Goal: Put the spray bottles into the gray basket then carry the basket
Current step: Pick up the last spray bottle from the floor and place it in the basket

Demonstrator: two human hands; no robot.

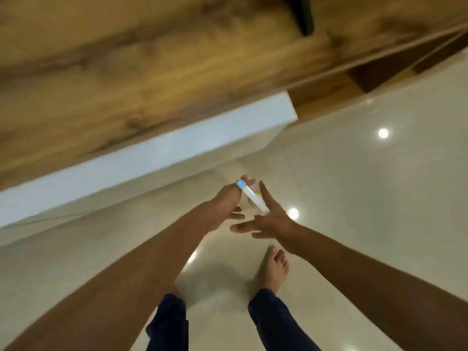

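A small white spray bottle [254,197] with a light blue tip is held over the floor at the middle of the view, blurred by motion. My left hand [224,207] is closed around it from the left, thumb near the blue tip. My right hand [272,222] is beside it on the right with fingers spread, the index finger lying along the bottle's lower end. No gray basket is in view.
A wooden tabletop [157,72] with a white side panel [152,158] fills the upper left. A dark object [302,13] rests on it at the top. Glossy cream floor tiles [367,198] lie below, with my bare foot [274,268] and dark trouser legs.
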